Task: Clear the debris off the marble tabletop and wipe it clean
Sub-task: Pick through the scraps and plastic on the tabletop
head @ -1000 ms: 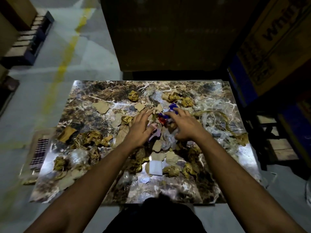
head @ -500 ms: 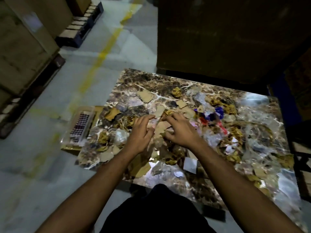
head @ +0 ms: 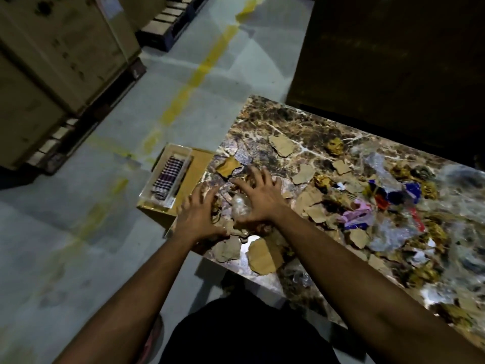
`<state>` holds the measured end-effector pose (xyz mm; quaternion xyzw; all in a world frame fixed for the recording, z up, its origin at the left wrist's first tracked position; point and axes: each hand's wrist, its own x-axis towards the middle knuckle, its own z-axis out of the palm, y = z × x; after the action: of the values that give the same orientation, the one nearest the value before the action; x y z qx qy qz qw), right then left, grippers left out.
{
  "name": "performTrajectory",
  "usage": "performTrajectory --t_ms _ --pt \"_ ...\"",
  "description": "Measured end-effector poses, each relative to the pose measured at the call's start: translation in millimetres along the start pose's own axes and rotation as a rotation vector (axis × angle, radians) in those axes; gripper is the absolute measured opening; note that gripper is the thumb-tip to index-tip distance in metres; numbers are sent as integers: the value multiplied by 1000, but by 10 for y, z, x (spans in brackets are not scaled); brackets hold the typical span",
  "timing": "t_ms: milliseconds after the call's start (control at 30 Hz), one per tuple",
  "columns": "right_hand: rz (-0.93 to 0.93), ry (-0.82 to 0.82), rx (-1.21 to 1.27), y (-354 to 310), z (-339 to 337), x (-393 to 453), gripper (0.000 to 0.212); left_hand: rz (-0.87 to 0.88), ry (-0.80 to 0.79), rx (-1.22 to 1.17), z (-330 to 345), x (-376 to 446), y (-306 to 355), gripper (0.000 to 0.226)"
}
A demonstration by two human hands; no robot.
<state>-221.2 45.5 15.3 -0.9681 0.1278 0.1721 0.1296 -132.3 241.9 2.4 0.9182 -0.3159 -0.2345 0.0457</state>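
Right now the marble tabletop (head: 265,122) runs its long side from the upper left near the floor down toward the lower right, where the picture's edge cuts it off. Debris lies over most of it: torn cardboard scraps (head: 282,145), crumpled gold foil (head: 334,146), clear plastic film (head: 378,164) and a purple and blue wrapper heap (head: 359,214). My left hand (head: 198,214) lies with spread fingers over the table's left edge, palm down on scraps. My right hand (head: 258,197) sits just beside it, fingers splayed and bent over a crumpled clear plastic wad (head: 240,207); I cannot tell whether it is truly gripping the wad or only pressing on it. What lies under both palms is hidden, and the far right of the table is blurred, so the film and foil there are hard to tell apart. A clear plastic box (head: 168,179) with a checked cloth inside rests on a cardboard carton (head: 195,169) on the floor beside the table's left edge. Compared with half a second ago, my hands have shifted left from the middle of the pile to that edge, and my view has swung left, showing more floor.
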Motion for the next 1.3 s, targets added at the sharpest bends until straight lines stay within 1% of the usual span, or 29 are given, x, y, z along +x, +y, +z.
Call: performTrajectory --t_ms 100,167,300,367,467,567,700,800,867,933,1033,1133,1167,1200,1267,1300 --pt "31 -129 -66 -79 39 149 122 71 -124 102 95 -4 -23 142" --pt "49 -155 -69 -64 84 184 119 110 -151 142 197 -38 -2 144" --pt "68 -68 -36 -36 136 172 103 113 -61 185 337 -81 38 140" --pt "83 -30 8 -54 172 162 96 144 -29 163 394 -71 34 136" --pt "132 5 111 -92 210 178 92 193 -14 97 413 -29 33 128" --pt "179 44 194 -111 233 195 90 206 17 24 367 32 68 110" --pt "191 71 350 -76 252 222 84 211 103 -113 474 121 60 73" --pt "212 96 438 -11 220 208 74 190 161 -157 565 153 80 48" --pt "240 146 489 66 135 148 69 179 187 -184 566 157 120 33" --pt "272 173 554 178 9 47 75 195 214 -207 564 168 145 23" --pt "324 196 607 361 -156 -131 87 226 244 -335 571 200 189 22" --pt "327 249 571 537 -205 -288 96 192 203 -447 532 249 272 34" --pt "328 268 569 582 -204 -348 96 176 176 -415 500 263 299 41" --pt "325 284 576 622 -194 -396 94 164 156 -329 471 287 308 48" --pt "314 317 594 704 -173 -512 90 155 108 -75 411 319 367 64" --pt "312 330 610 728 -168 -564 88 157 78 26 385 317 412 68"
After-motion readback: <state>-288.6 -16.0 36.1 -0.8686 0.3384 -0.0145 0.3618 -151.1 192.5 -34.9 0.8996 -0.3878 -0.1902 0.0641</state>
